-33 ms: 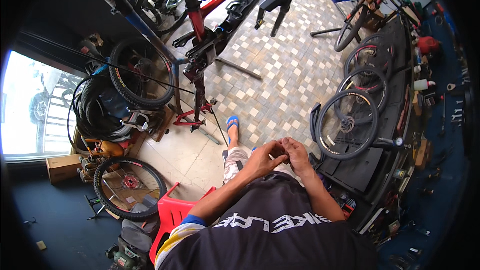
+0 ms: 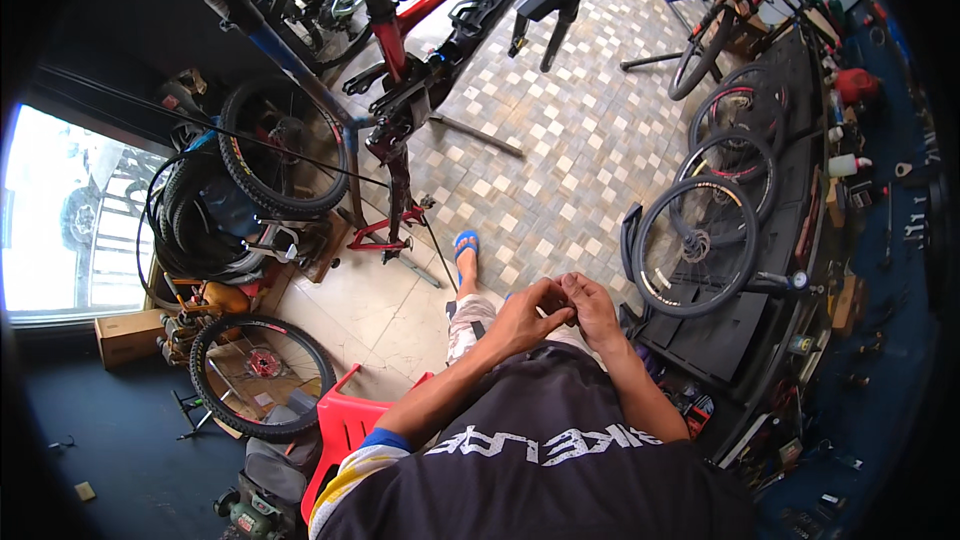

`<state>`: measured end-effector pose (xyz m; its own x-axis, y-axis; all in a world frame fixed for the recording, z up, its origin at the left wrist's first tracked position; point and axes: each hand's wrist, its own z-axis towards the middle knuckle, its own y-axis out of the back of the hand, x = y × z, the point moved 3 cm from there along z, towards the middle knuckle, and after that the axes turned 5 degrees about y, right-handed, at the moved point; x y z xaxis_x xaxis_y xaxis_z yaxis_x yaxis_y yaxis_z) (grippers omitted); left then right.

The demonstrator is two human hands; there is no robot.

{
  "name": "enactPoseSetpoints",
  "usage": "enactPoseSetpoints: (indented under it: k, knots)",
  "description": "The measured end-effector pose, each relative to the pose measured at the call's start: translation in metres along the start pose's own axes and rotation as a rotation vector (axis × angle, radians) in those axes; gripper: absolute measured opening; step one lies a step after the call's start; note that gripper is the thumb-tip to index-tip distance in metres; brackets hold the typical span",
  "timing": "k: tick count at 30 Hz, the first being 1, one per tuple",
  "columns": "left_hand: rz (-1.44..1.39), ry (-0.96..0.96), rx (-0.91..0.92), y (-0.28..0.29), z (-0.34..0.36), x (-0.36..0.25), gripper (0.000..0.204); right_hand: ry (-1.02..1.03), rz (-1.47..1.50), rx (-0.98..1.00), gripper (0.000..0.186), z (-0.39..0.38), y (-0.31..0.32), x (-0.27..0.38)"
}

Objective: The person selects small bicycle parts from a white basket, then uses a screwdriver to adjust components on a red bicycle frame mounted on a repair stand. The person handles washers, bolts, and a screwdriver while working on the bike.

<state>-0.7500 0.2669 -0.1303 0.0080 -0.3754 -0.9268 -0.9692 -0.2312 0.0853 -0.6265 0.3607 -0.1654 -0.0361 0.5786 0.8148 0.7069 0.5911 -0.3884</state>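
Observation:
Both hands meet in front of my dark apron, above my lap. My left hand [image 2: 527, 320] is curled, its thumb and fingers bent in toward the other hand. Against it, my right hand [image 2: 594, 314] is closed with its thumb uppermost and fingertips pressed together. Whatever lies between the fingers is too small or hidden to make out. Ahead and to the left hangs a red and black bicycle frame [image 2: 392, 48] on a repair stand, apart from both hands.
A red plastic chair [image 2: 345, 420] stands at my left, beside a loose wheel [image 2: 324, 380]. Several wheels, including a front one [image 2: 752, 240], lean along the black workbench [image 2: 690, 335] at right. Coiled tires [image 2: 178, 230] lie at far left. A bench grinder [image 2: 250, 512] sits lower left.

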Motion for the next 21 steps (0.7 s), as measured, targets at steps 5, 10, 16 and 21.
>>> enactPoseSetpoints:
  k: [5,10,16,21]
  knots:
    - [0.056,0.013,-0.024,-0.006,-0.004,-0.006,0.028,-0.027,0.036,0.001,0.033,-0.004,0.011,-0.001]
    - [0.019,-0.004,-0.056,-0.012,0.010,-0.004,0.026,-0.054,-0.003,0.101,0.028,-0.004,0.020,0.025]
    - [-0.083,-0.018,-0.092,-0.010,0.028,-0.004,0.023,0.033,-0.014,0.098,0.028,-0.003,0.026,0.044]
    - [-0.124,0.078,0.008,-0.010,0.035,-0.011,0.033,0.209,-0.311,0.006,0.034,-0.008,0.029,0.046]
